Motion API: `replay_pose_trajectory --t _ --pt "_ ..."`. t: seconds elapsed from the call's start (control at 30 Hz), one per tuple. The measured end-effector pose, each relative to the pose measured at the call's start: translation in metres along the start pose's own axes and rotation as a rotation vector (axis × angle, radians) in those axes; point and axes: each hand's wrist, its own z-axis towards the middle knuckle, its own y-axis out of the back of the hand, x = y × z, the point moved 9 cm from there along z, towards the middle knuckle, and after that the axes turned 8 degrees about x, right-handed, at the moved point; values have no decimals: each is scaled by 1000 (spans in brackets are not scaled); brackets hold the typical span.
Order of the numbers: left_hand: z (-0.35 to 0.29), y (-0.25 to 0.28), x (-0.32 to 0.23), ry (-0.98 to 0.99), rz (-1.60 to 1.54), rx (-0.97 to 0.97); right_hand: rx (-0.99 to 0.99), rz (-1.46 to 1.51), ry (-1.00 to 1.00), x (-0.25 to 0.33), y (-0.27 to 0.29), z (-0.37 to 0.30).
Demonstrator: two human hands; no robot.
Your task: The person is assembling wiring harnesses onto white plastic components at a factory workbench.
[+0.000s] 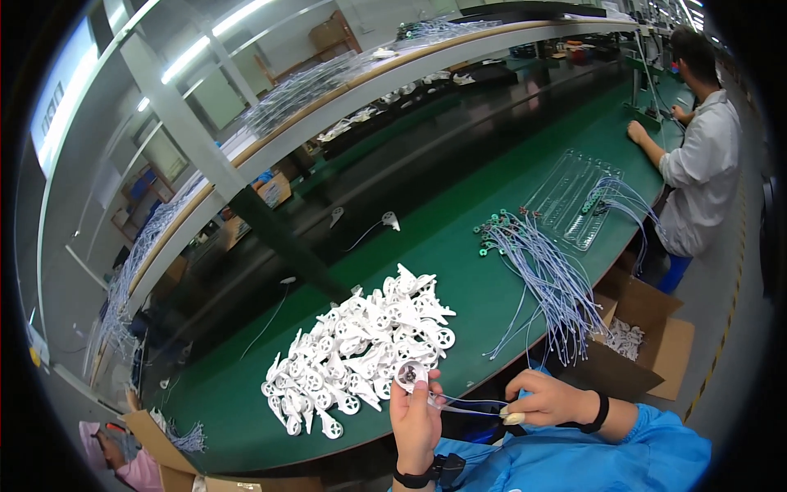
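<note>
Near the table's front edge, my left hand (416, 420) is closed round a white plastic housing (410, 373) with a round, open end. Small dark parts show inside that end. A thin blue-white cable (474, 402) runs from the housing to my right hand (548, 402), whose fingers pinch it. Pale finger covers show on my right fingertips. Just beyond my left hand lies a large heap of similar white plastic housings (352, 344). To the right on the green table (467, 307) is a bundle of blue-white cables (545, 283) with green round ends.
A clear plastic tray (566, 193) lies behind the cable bundle, with more cables beside it. An open cardboard box (656, 328) holding white parts stands at right. A dark conveyor belt (361, 193) runs behind under a shelf. A co-worker (705, 156) sits at far right.
</note>
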Motion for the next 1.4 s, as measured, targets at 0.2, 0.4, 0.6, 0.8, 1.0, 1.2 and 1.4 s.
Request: replay_pose_trajectory --t 0.2,0.4,0.6,0.8,1.0,1.2,1.4 --pt "-5 -5 3 26 124 -37 3 97 -54 -13 -5 -1" --pt "-3 6 19 253 -509 -25 -395 1392 20 -38 24 -4" --pt "-9 6 21 333 -724 -44 -911 1296 -207 -60 75 -28" --pt "-11 9 13 243 -694 -23 -1219 1216 -381 -72 102 -59" --pt "-8 6 14 217 -544 -55 -172 83 -165 28 99 -2" --pt "-14 -6 10 133 -238 72 600 848 -430 38 -16 50" --pt "-26 -21 4 38 -41 61 587 1299 -780 5 -69 52"
